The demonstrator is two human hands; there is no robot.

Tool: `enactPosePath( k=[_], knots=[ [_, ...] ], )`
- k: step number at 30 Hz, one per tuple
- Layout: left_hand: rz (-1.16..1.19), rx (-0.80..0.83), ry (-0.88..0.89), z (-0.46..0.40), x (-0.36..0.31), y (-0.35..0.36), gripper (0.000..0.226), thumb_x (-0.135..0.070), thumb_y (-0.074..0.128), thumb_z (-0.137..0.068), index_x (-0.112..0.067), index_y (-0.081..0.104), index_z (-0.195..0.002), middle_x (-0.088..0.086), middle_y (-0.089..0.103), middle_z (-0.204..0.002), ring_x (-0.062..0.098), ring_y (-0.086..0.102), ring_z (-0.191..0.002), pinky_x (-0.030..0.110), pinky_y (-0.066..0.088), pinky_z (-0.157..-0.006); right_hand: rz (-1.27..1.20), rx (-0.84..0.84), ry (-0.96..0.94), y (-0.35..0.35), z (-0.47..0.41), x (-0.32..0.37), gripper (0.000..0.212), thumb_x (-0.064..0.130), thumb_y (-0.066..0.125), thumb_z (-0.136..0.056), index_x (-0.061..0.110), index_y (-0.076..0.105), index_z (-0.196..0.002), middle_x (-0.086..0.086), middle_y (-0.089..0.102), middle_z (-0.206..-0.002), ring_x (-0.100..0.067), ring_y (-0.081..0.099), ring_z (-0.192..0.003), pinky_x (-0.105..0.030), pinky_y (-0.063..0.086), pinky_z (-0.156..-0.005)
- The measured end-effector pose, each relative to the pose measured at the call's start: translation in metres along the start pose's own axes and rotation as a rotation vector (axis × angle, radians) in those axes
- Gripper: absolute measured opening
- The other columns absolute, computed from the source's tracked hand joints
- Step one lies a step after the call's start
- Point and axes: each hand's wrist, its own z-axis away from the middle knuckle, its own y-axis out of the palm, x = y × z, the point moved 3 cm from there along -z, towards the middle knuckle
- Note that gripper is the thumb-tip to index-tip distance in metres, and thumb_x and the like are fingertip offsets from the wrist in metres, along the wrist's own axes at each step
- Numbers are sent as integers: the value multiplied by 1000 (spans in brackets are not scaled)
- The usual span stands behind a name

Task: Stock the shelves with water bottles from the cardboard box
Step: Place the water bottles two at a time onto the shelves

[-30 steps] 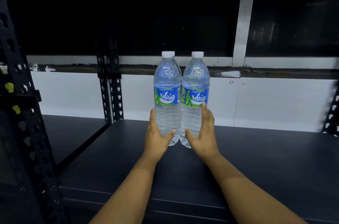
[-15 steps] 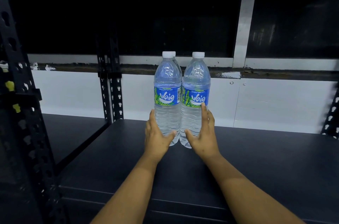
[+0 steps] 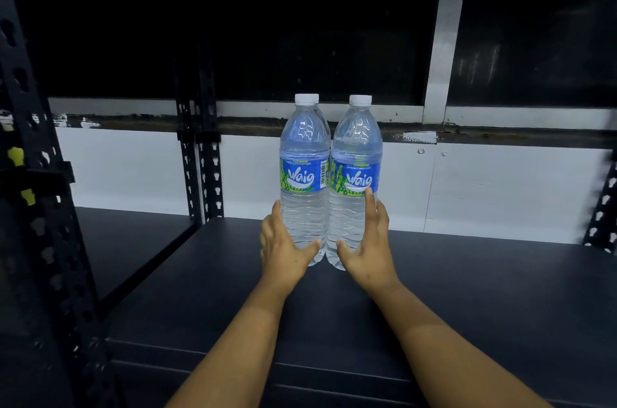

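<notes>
Two clear water bottles with white caps and blue-green labels stand upright side by side on the dark shelf (image 3: pixel 484 290). My left hand (image 3: pixel 283 247) rests against the lower part of the left bottle (image 3: pixel 303 180), fingers straight up its left side and thumb across its front. My right hand (image 3: pixel 370 240) presses the lower part of the right bottle (image 3: pixel 355 180) the same way, index finger straight up to the label. A second white cap peeks out just behind the left bottle's cap. The cardboard box is out of view.
Black perforated uprights stand at the left (image 3: pixel 36 207), behind the bottles to the left (image 3: pixel 200 173) and at the far right (image 3: pixel 601 210). A white wall panel (image 3: pixel 500 190) closes the back of the shelf. A lower dark shelf (image 3: pixel 127 240) lies to the left.
</notes>
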Motion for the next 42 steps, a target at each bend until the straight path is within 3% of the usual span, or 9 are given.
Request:
enactPosePath(
  k=[6,9,12,16,19,24,30,37,42],
  knots=[
    [42,24,40,-2,3,-1,109,-20,82,-73,-17,11,-155,3,32,-154,19,32,-140,40,33,-113,66,-35,-1,-4,0,2,107,28,64,-74,60,-10,-143,-14,19,-150,-30,30,-140,-46,36,-110],
    [43,24,37,-1,3,-1,109,-20,81,-74,-18,9,-156,3,30,-154,19,30,-140,39,33,-113,61,-34,3,-4,1,2,108,29,66,-73,62,-10,-142,-13,19,-150,-30,30,-140,-50,38,-109],
    [50,28,28,-1,2,0,110,-20,81,-74,-19,8,-155,4,29,-154,20,28,-140,38,32,-114,33,-22,15,-3,1,0,107,30,66,-72,60,-7,-144,-11,18,-151,-26,27,-142,-44,36,-110],
    [5,0,8,1,1,1,112,-24,82,-72,-16,8,-155,8,30,-150,23,28,-137,36,28,-112,-20,-61,0,-5,0,-3,96,19,62,-72,21,11,-154,2,23,-149,-1,18,-139,-13,20,-111],
    [29,18,13,0,2,1,111,-22,82,-72,-19,8,-155,6,31,-151,22,31,-137,37,32,-112,-46,-44,22,-4,0,-4,94,14,61,-73,11,14,-154,5,25,-148,-5,21,-139,0,16,-105],
    [67,41,22,-3,5,0,108,-19,81,-73,-22,11,-155,-1,37,-152,17,42,-135,38,41,-108,-42,-26,66,-4,0,-6,96,20,63,-76,18,9,-155,-5,33,-145,-1,25,-132,5,16,-97],
    [100,45,40,-5,8,1,106,-17,81,-73,-24,13,-154,-4,43,-148,14,45,-131,36,43,-106,-16,-51,40,-3,-1,-9,95,8,69,-79,14,11,-154,-2,33,-137,27,19,-121,6,18,-95],
    [77,23,45,-7,10,3,108,-17,83,-73,-22,12,-155,-3,40,-150,14,43,-133,32,40,-107,24,-67,23,0,-1,-11,95,2,71,-80,13,11,-154,2,30,-138,30,15,-121,7,17,-95],
    [76,21,36,-8,13,3,107,-20,82,-74,-30,11,-154,-6,43,-149,15,48,-131,39,43,-106,34,-68,22,1,-2,-10,95,2,70,-82,13,10,-154,3,28,-139,31,12,-121,7,15,-95]
  ],
)
